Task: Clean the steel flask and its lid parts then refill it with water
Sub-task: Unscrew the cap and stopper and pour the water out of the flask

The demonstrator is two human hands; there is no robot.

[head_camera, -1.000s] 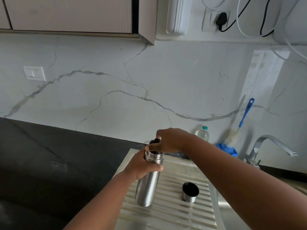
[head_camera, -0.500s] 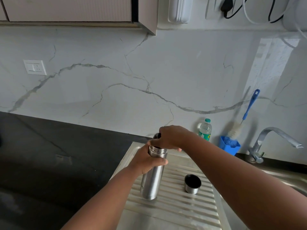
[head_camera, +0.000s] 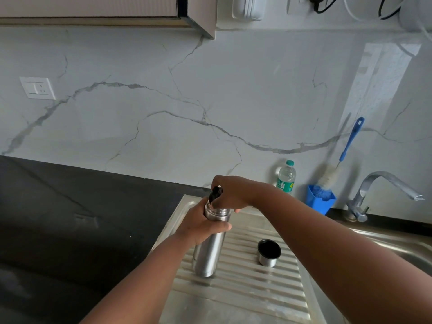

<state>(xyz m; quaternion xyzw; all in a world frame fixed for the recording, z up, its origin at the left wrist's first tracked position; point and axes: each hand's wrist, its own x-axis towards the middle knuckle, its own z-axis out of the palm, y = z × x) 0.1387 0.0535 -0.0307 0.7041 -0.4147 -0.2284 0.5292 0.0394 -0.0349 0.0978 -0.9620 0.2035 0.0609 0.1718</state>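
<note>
Two hands on steel flask (head_camera: pixel 208 251), upright on ribbed drainboard (head_camera: pixel 252 286). Left hand (head_camera: pixel 201 226) wrapped round upper body below neck. Right hand (head_camera: pixel 230 191) curled over mouth, gripping black stopper (head_camera: pixel 214 194), tilted. Steel cup lid (head_camera: pixel 268 252) just right of flask, open end up. Bottle brush (head_camera: pixel 336 164) in blue holder (head_camera: pixel 320 202) near tap (head_camera: pixel 383 190).

The light is soft and a bit dim. A bright shiny patch sits on the marble wall (head_camera: pixel 383 94) at the upper right. The black counter (head_camera: pixel 70 218) at the lower left looks very dark. Straight lines bend near the edges.
</note>
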